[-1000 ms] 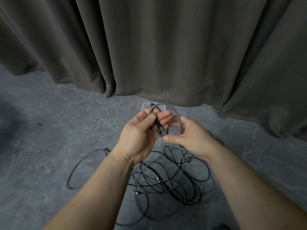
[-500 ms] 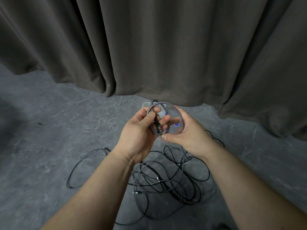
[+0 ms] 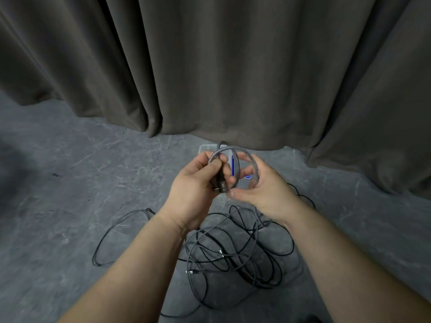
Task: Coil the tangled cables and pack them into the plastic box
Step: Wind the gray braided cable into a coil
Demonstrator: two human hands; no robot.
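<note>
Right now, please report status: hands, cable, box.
Left hand and right hand grip braided cable, part coiled. Plastic box behind hands. Tangled cables on floor.

left hand (image 3: 194,190) fingers curled, right hand (image 3: 265,190) fingers pinching

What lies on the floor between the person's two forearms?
In the head view, a tangle of black cables lies loose on the grey floor between the forearms, below the left hand and right hand, which hold a braided cable.
</note>
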